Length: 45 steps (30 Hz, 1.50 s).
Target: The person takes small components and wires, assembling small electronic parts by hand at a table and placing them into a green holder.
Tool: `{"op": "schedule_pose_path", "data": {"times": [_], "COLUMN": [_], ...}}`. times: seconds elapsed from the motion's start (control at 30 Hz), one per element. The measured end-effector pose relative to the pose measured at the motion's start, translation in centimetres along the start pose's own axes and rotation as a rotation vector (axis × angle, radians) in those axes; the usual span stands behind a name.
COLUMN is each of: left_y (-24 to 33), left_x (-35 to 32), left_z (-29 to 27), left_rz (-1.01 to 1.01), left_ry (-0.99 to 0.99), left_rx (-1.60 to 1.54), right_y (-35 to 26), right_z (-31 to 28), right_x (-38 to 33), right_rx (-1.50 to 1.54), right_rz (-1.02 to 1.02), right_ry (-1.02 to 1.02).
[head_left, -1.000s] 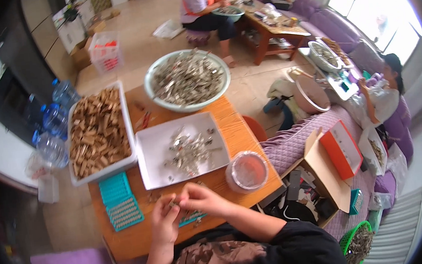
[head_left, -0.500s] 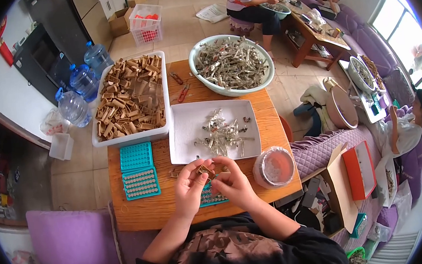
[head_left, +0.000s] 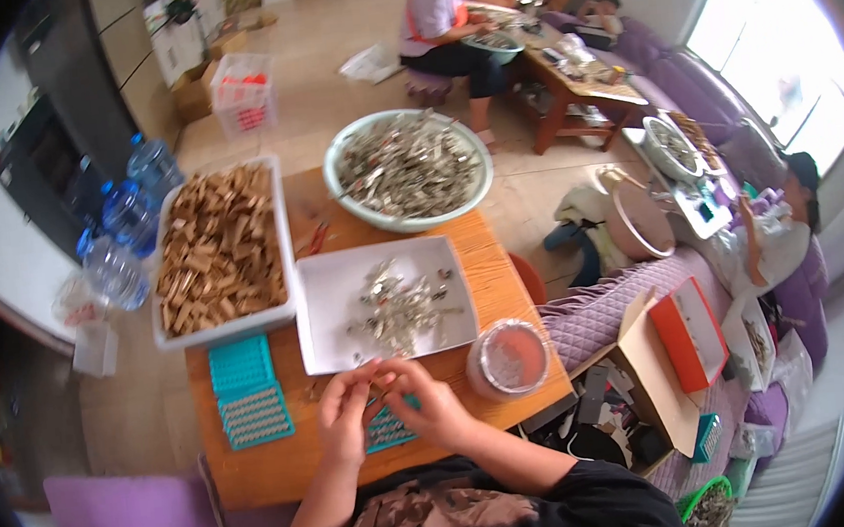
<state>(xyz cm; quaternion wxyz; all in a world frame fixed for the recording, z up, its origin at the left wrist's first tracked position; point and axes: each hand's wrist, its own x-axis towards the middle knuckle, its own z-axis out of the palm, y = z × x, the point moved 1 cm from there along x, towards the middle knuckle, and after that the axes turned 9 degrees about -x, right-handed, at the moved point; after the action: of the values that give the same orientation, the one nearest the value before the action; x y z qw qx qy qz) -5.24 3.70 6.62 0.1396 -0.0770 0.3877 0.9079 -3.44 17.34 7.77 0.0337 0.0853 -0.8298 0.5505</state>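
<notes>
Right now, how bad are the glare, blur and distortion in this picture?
Head view: the window glares white; the left hand and right hand look soft, anything between their fingertips too blurred to identify; straight edges bow toward the black rim.

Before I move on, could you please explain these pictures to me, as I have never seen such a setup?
There is no machine: a person works bare-handed. The view comes from a wide camera on their head, looking down, so straight edges bend; picture left is their left. On the wooden table stand a tub of brown pieces, a round bowl of thin shiny parts, a white tray with a loose pile, a teal case and a clear jar. The left hand and right hand meet near a second teal case; anything pinched between them is too blurred to name.
</notes>
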Motion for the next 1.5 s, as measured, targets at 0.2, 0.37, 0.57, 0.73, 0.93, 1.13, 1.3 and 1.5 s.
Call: {"op": "schedule_pose_path", "data": {"times": [0.2, 0.37, 0.57, 0.73, 0.93, 1.13, 1.3, 1.5], "left_y": [-1.5, -0.7, 0.0, -0.1, -0.9, -1.7, -0.8, 1.5], "left_x": [0.2, -0.5, -1.0, -0.9, -1.0, -1.0, -1.4, -1.8], "left_z": [-3.5, -2.7, -2.3, -3.2, -4.3, -5.8, -6.8, -10.0], "left_rz": [0.125, 0.138, 0.05, 0.043, 0.04, -0.048, -0.039, 0.116], "left_ry": [-0.077, -0.103, -0.009, 0.03, 0.05, 0.046, 0.082, 0.108], "left_rx": [0.19, 0.251, 0.133, 0.102, -0.084, -0.261, -0.232, -0.23], "right_y": [0.7, 0.9, 2.0, 2.2, 1.9, 2.1, 0.7, 6.1], "right_z": [1.3, 1.1, 2.0, 2.4, 2.5, 2.6, 2.1, 3.3], "right_x": [-0.6, -0.9, -1.0, -1.1, -1.2, -0.7, -0.6, -2.0], "right_rx": [0.089, -0.096, -0.14, -0.215, -0.253, -0.384, -0.19, -0.518], "right_rz": [-0.082, -0.162, -0.204, -0.196, -0.225, -0.38, -0.221, -0.198], "right_ry": [-0.13, -0.105, -0.06, -0.085, -0.023, 0.017, -0.04, -0.313]}}
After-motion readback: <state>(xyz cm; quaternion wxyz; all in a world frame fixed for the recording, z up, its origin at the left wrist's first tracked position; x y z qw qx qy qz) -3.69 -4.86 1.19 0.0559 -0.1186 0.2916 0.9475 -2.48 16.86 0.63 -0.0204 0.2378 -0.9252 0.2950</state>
